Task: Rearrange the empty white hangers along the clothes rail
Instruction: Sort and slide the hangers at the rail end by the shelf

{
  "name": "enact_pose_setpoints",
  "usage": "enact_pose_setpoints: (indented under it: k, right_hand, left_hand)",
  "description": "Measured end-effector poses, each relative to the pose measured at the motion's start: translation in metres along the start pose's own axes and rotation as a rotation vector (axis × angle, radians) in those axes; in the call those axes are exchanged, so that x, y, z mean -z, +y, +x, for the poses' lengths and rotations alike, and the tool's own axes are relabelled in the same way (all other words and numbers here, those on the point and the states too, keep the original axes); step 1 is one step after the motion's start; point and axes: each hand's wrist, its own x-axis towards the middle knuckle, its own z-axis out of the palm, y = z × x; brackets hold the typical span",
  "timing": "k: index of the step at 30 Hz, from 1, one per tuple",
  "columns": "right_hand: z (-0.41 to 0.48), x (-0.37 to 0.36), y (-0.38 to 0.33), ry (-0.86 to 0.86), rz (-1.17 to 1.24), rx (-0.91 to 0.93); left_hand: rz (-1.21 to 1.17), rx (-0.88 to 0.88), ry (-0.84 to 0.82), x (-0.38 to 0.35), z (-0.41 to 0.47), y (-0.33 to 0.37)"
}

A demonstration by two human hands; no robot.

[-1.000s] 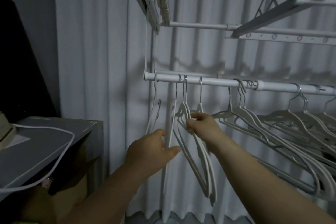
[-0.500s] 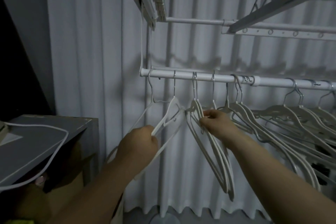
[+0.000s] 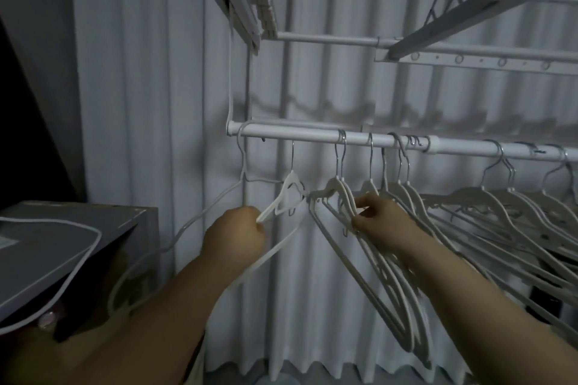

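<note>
A white clothes rail (image 3: 294, 133) runs left to right at mid height, with several empty white hangers on it. My left hand (image 3: 233, 237) grips the arm of a white hanger (image 3: 289, 194) whose hook sits just below the rail. A thin wire hanger (image 3: 200, 216) hangs at the rail's left end. My right hand (image 3: 380, 222) pinches the shoulders of a pair of white hangers (image 3: 339, 194) that hang from the rail. A dense bunch of white hangers (image 3: 488, 209) fills the rail to the right.
White curtains (image 3: 140, 103) hang behind the rack. A folded drying frame (image 3: 469, 9) juts out overhead. A grey cabinet top (image 3: 62, 228) with a white cable (image 3: 78, 262) stands at the left, with a cardboard box under it.
My left hand closed round a hanger's arm and pulled it left, away from the pair. My right hand stayed on the pair, which slid right along the rail.
</note>
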Motion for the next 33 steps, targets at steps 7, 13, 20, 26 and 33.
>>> enact_pose_setpoints:
  k: [7, 13, 20, 26, 33]
  right_hand:
    - [-0.002, 0.014, -0.024, 0.085, -0.765, 0.239]
    - [0.032, 0.007, -0.042, -0.209, -0.569, 0.502]
    - [0.046, -0.006, -0.047, -0.008, -0.634, 0.662]
    - [0.006, -0.016, -0.052, -0.097, -0.61, 0.748]
    - [-0.038, -0.022, -0.054, -0.381, -0.413, 0.748]
  left_hand:
    - [0.079, 0.075, -0.063, -0.009, -0.009, -0.026]
    - [0.207, 0.16, -0.064, -0.003, -0.025, -0.029]
    - [0.374, 0.211, 0.133, 0.018, -0.077, -0.013]
    - [0.349, 0.268, 0.082, 0.059, -0.129, -0.009]
    - [0.018, 0.262, -0.009, 0.105, -0.206, -0.038]
